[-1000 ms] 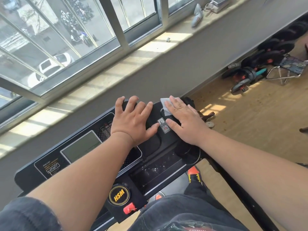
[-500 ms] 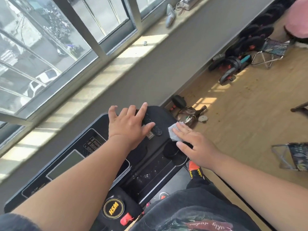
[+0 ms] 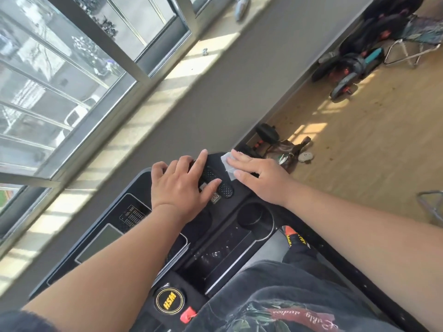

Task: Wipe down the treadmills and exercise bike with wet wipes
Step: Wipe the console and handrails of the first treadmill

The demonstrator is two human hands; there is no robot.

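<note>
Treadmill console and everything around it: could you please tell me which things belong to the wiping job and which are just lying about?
In the job:
treadmill console
wet wipe
right hand
left hand

Lying about:
folding stool
brown bag
black equipment by the wall

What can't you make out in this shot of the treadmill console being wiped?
All in the head view:
- Wet wipe: mostly hidden under the flat right hand; only a corner shows.
- Console display: partly covered by the left forearm; nothing readable on it.
- Button panel and QR sticker: too small to read.
- Surface under the left hand: hidden.
- Treadmill belt: hidden by the person's body.
</note>
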